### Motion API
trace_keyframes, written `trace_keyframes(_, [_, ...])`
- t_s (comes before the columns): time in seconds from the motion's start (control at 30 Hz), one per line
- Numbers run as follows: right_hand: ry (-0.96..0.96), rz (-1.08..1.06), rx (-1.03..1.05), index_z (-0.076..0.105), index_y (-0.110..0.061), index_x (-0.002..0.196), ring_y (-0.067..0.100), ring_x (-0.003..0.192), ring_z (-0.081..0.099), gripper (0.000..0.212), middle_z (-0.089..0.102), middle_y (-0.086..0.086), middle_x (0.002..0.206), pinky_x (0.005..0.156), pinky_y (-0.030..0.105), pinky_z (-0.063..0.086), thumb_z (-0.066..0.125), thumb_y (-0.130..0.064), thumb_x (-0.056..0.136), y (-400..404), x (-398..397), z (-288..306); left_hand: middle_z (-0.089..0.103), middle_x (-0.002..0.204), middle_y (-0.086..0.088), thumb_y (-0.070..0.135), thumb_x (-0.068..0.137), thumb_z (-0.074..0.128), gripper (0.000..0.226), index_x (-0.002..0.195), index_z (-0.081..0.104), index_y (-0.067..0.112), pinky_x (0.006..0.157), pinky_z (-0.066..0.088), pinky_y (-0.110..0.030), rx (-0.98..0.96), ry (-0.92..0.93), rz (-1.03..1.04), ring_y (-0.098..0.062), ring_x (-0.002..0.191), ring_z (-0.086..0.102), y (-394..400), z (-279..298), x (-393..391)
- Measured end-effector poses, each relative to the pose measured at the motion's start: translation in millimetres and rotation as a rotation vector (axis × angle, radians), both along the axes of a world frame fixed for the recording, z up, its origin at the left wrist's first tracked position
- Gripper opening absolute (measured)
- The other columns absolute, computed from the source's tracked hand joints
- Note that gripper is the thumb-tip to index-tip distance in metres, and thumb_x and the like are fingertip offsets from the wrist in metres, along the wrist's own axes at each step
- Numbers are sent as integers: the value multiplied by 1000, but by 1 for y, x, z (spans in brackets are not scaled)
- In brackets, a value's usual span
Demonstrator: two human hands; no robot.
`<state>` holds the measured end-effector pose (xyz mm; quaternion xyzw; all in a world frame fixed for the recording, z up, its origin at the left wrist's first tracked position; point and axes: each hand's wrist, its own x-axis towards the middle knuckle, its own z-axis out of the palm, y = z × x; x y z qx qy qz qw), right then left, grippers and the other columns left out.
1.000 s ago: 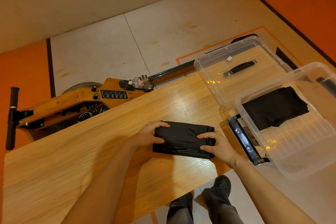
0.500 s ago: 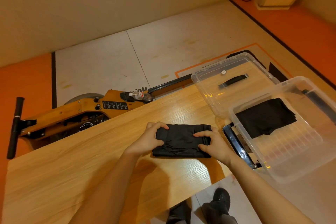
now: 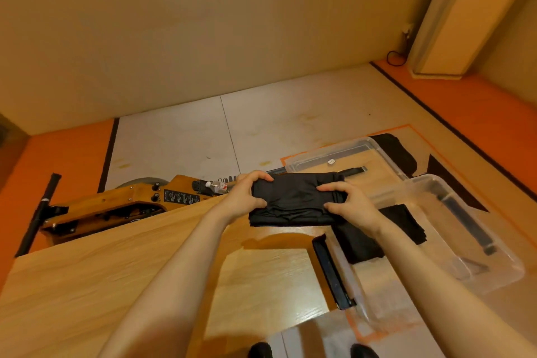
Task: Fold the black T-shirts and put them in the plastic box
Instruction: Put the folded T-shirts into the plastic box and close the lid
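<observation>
Holding folded black T-shirt (image 3: pixel 293 200) w/ both hands, raised off wooden table (image 3: pixel 87 279), just left of clear plastic box (image 3: pixel 491 244). Left hand (image 3: pixel 247 196) fingers curled over shirt's left edge, thumb under; right hand (image 3: pixel 353 203) clamped on right edge same way. 2nd black T-shirt (image 3: pixel 404 221) lies flat inside box. Box lid (image 3: pixel 374 160) behind, on table's far end. Orange machine (image 3: pixel 116 206) on floor beyond table.

A folded black T-shirt (image 3: pixel 293 200) hangs raised above the counter (image 3: pixel 87 285), gripped at both ends. 1 more black T-shirt (image 3: pixel 401 221) lies inside the clear plastic box (image 3: pixel 494 267).
</observation>
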<state>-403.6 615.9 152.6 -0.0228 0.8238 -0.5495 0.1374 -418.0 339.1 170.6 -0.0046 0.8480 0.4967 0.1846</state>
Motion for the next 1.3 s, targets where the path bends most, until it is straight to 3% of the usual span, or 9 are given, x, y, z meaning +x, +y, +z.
trace_keyframes(0.13, [-25, 59, 11, 69, -36, 104, 19, 110, 60, 43, 53, 7, 128, 95, 38, 55, 72, 0, 82, 63, -4, -3, 35, 121, -5, -7, 75, 69, 56, 105, 56, 39, 88, 55, -36, 24, -4, 79, -27, 110, 46, 65, -2, 14])
trace_keyframes(0.3, [-79, 161, 21, 68, -20, 118, 6, 100, 56, 38, 53, -2, 120, 68, 10, 52, 69, 2, 86, 141, -2, -2, 38, 126, -4, -5, 71, 70, 58, 103, 60, 43, 87, 56, -40, 65, -32, 218, -27, 114, 47, 146, -20, 45])
trace_keyframes(0.37, [-91, 201, 48, 68, -24, 116, 6, 101, 55, 38, 53, -6, 118, 75, 12, 52, 68, 0, 86, 170, -1, -8, 36, 124, -4, -7, 74, 67, 55, 108, 59, 36, 85, 54, -31, 68, -47, 278, -24, 111, 46, 180, -25, 59])
trace_keyframes(0.5, [-155, 239, 13, 71, -25, 108, 18, 114, 58, 39, 56, 5, 127, 97, 39, 53, 69, 4, 82, 218, 5, -27, 34, 124, -5, -8, 74, 64, 55, 113, 58, 30, 87, 47, -24, 42, -77, 338, -24, 111, 44, 235, -39, 81])
trace_keyframes(0.67, [-159, 260, 37, 71, -24, 106, 17, 114, 57, 38, 54, 5, 126, 97, 34, 52, 70, 5, 81, 253, 13, -46, 39, 121, -3, -4, 71, 68, 55, 110, 55, 33, 80, 44, -17, -13, -104, 318, -19, 112, 44, 273, -59, 91])
trace_keyframes(0.8, [-167, 288, 76, 72, -29, 104, 18, 117, 55, 38, 54, 5, 126, 101, 39, 50, 74, -1, 80, 267, 18, -65, 43, 125, -9, 6, 60, 68, 59, 95, 55, 51, 89, 53, -36, -12, -170, 328, -27, 111, 51, 286, -78, 94])
trace_keyframes(0.93, [-214, 319, 87, 72, -30, 107, 15, 115, 56, 34, 54, 3, 127, 101, 35, 50, 79, -11, 79, 275, 26, -85, 43, 126, -10, -2, 65, 66, 58, 96, 56, 45, 80, 55, -30, 10, -253, 344, -27, 109, 53, 290, -89, 102])
trace_keyframes(1.17, [-292, 436, 195, 67, -32, 102, 15, 114, 54, 34, 48, 1, 122, 88, 15, 46, 79, -10, 80, 263, 37, -107, 39, 126, -8, -3, 68, 66, 58, 98, 54, 45, 91, 55, -38, -48, -356, 329, -28, 110, 52, 289, -109, 121])
trace_keyframes(1.3, [-316, 480, 255, 68, -23, 106, 13, 112, 55, 34, 53, 0, 120, 84, 11, 45, 79, -5, 79, 261, 34, -112, 31, 125, -7, -6, 75, 63, 54, 109, 53, 34, 91, 51, -29, -117, -362, 282, -28, 109, 48, 290, -114, 119])
